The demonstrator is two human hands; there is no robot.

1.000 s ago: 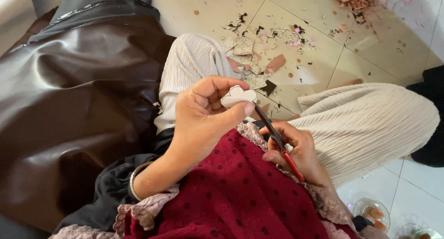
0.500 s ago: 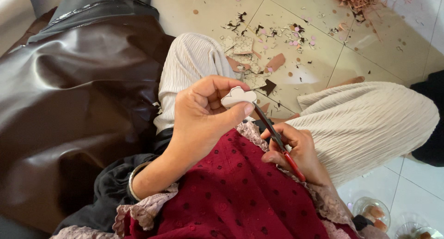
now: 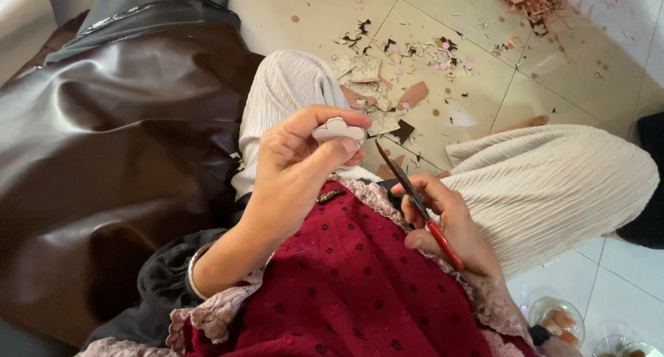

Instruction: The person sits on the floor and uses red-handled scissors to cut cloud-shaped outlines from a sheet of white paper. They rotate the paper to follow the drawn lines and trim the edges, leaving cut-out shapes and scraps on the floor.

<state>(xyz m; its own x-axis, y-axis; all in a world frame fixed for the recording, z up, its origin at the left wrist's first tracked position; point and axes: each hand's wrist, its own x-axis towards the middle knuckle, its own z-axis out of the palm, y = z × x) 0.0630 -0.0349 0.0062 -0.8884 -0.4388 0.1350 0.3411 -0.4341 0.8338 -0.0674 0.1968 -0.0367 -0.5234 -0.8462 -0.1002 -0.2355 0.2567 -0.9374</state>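
The left hand (image 3: 294,167) pinches a small white cut-out (image 3: 338,130) between thumb and fingers (image 3: 325,115), holding it up over the lap, just above the red cloth (image 3: 346,288). The right hand (image 3: 449,222) sits to the right of the cut-out and lower, its fingers closed around the red handles of scissors (image 3: 415,201); the dark blades are nearly together and point up toward the cut-out without touching it. Beyond the cut-out, the tiled floor (image 3: 311,11) is littered with paper scraps (image 3: 387,73) (white, pink and brown, some dark). Far below and right of the cut-out, at the frame's corner, stand two clear glass bowls (image 3: 557,321): the nearer one holds a few pale orange pieces, and what the other holds cannot be told. Left of the cut-out lies a dark brown leather sheet (image 3: 104,156).
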